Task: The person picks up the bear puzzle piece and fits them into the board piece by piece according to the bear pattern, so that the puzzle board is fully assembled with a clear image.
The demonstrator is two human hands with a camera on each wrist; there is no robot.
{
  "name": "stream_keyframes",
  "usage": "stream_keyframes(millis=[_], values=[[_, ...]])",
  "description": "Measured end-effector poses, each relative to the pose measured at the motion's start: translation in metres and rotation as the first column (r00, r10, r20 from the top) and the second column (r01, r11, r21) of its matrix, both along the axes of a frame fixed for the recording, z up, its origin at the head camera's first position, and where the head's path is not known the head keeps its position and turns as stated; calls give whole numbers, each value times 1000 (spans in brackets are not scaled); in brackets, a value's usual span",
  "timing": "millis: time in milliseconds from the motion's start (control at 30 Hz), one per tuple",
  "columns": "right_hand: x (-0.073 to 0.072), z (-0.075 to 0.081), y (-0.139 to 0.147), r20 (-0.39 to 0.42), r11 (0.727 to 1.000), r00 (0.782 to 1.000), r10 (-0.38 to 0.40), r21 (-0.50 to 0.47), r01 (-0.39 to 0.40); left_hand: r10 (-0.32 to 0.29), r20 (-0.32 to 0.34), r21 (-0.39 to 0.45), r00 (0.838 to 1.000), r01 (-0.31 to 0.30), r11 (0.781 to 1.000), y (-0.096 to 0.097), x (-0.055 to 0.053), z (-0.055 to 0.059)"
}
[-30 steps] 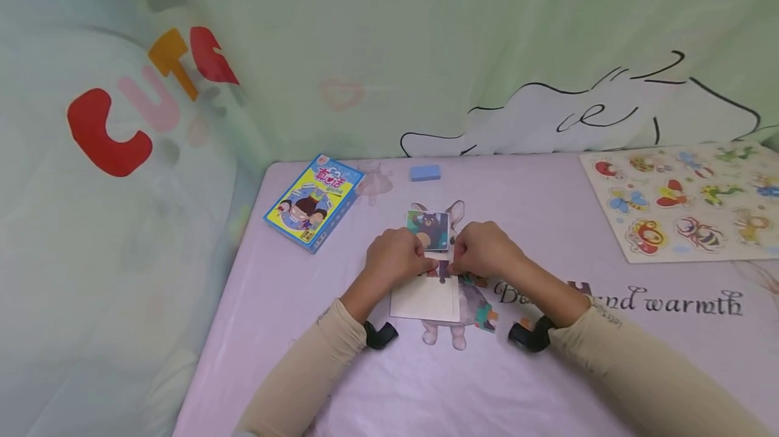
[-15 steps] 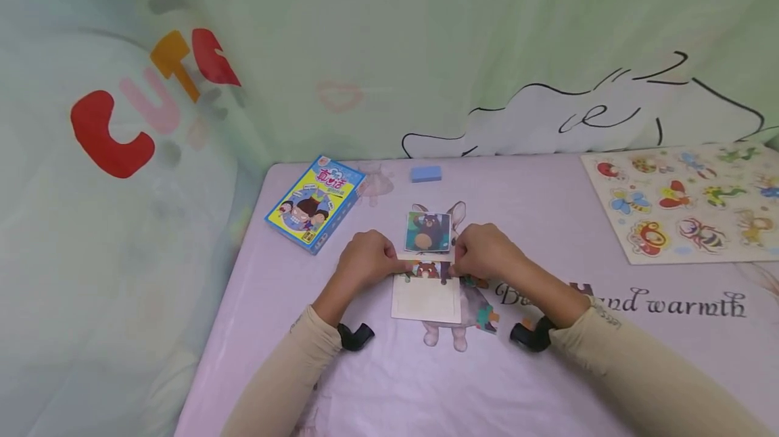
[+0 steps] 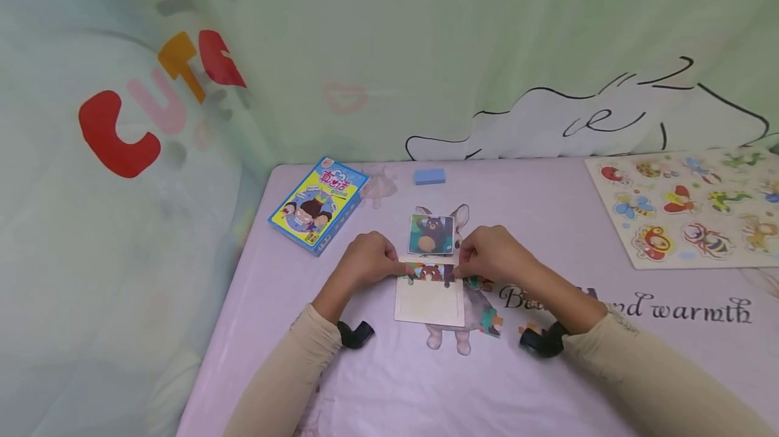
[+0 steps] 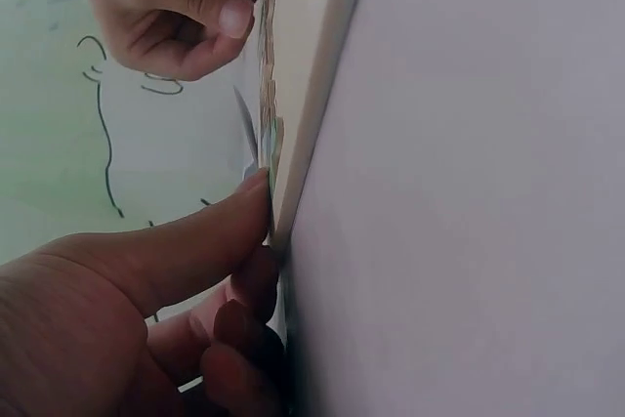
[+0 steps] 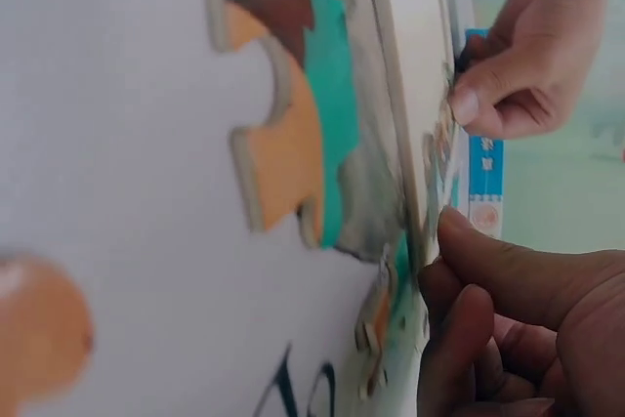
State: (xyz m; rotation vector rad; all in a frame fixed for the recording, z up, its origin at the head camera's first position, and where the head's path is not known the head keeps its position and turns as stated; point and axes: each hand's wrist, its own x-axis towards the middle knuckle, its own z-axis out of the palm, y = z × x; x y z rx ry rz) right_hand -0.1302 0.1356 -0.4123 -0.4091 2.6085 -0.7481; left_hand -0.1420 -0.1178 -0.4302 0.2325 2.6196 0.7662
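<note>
A small cream puzzle board point(image 3: 429, 305) lies on the table with a row of joined puzzle pieces point(image 3: 429, 272), showing a brown bear's face, along its far part. My left hand point(image 3: 368, 258) pinches the board's left edge, thumb over the end of the row and fingers curled at the side. At the opposite edge, my right hand point(image 3: 491, 253) does likewise; the right wrist view shows its thumb point(image 5: 488, 251) on top and curled fingers against the side. Just beyond the row is a square bear picture card point(image 3: 431, 234). The hands cover the row's outer ends.
Loose puzzle pieces point(image 3: 491, 322) lie right of the board, some partly under the right forearm. A blue and yellow card box point(image 3: 319, 203) stands back left. Beyond the picture is a blue block point(image 3: 429, 176). An insect peg board point(image 3: 688, 207) occupies the far right.
My left hand has moved left from over the row to the board's left edge, uncovering the bear's face. The right hand stays at the right edge. The view has shifted slightly.
</note>
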Motion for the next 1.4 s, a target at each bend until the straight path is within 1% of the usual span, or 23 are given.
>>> stream_keyframes(millis=[167,267,433,567,733,933,1033,1167,1400], values=[[2,5,14,-9,1000,1000,-22,-13,22,3,6,-15,1000,-3,1000,1,0,1],[4,7,23,-19,1000,1000,-14,-5,14,-3,6,-23,1000,3,1000,1,-1,0],[4,9,32,7,1000,1000,9,20,-9,-13,5,-31,1000,13,999,-1,-3,1],[4,8,34,29,999,999,24,25,-24,-18,1,-37,1000,18,999,-2,-4,0],[7,5,33,37,1000,999,16,21,-17,-9,25,-35,1000,10,999,-2,-2,0],[8,3,31,23,999,1000,12,40,-13,-33,-8,-58,999,32,998,-1,0,0],[8,3,33,30,999,999,14,44,-15,-28,-6,-50,1000,28,998,1,0,0],[6,6,39,35,1000,999,21,16,-21,-15,-3,-45,1000,15,999,3,1,-2],[5,16,44,28,999,999,38,-40,-36,-37,-40,-60,999,34,998,3,2,-4]])
